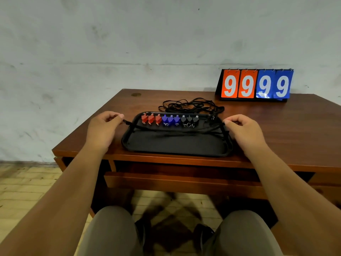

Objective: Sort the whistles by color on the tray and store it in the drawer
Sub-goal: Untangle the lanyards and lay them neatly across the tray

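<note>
A black tray [175,145] lies on the wooden desk near its front edge. Along the tray's far side stand three red whistles [151,119], three blue whistles [170,120] and three black whistles [189,120] in one row, grouped by colour. A black cord [177,131] stretches across the tray from side to side. My left hand [103,130] pinches its left end beside the tray. My right hand [243,132] pinches its right end by the tray's right rim.
A heap of tangled black lanyards [191,106] lies just behind the tray. A flip scoreboard [255,85] reading 9999 stands at the desk's back right. The drawer [182,182] under the desktop is pulled slightly out above my knees.
</note>
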### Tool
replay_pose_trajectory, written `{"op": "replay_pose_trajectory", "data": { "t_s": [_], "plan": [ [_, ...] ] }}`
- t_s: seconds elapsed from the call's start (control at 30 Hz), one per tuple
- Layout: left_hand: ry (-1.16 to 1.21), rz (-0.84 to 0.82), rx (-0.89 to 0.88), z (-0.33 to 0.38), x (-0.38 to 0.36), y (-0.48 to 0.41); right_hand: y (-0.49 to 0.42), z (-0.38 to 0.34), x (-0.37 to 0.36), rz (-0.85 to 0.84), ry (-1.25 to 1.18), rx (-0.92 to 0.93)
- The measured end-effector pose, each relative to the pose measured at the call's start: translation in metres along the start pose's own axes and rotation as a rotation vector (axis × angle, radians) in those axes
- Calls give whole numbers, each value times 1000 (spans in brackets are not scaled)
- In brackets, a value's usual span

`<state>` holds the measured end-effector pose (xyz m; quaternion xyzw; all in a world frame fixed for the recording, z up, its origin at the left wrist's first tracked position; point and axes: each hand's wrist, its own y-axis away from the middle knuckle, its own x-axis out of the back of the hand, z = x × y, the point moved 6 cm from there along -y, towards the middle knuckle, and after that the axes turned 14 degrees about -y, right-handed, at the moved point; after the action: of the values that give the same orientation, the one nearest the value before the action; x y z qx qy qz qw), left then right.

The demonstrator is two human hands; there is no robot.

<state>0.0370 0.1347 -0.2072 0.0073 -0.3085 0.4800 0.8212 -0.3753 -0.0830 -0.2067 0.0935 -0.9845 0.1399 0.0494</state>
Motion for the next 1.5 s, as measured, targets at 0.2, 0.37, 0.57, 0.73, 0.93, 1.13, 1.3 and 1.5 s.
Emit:
{"op": "replay_pose_trajectory", "data": {
  "t_s": [0.2,0.37,0.57,0.73,0.93,1.13,1.3,1.5],
  "plan": [
    [-147,32,-4,-1,-4,-1,1,3,-5,-61,67,-20],
    [-185,54,-3,-6,-3,-6,1,4,-5,-59,75,-33],
    [-216,51,16,-9,-4,-8,-1,7,-4,-49,108,-59],
    [-228,40,9,-8,-3,-6,-1,10,-5,-63,121,-65],
    [-217,59,37,-8,1,-4,-5,11,-4,-49,123,-56],
    [-102,113,99,-6,8,1,-10,15,-3,-24,78,-46],
    [-31,214,25,16,14,19,-11,12,-3,-11,33,-60],
    [-86,90,-137,66,-9,33,-26,9,-2,-43,19,-149]
  ]
}}
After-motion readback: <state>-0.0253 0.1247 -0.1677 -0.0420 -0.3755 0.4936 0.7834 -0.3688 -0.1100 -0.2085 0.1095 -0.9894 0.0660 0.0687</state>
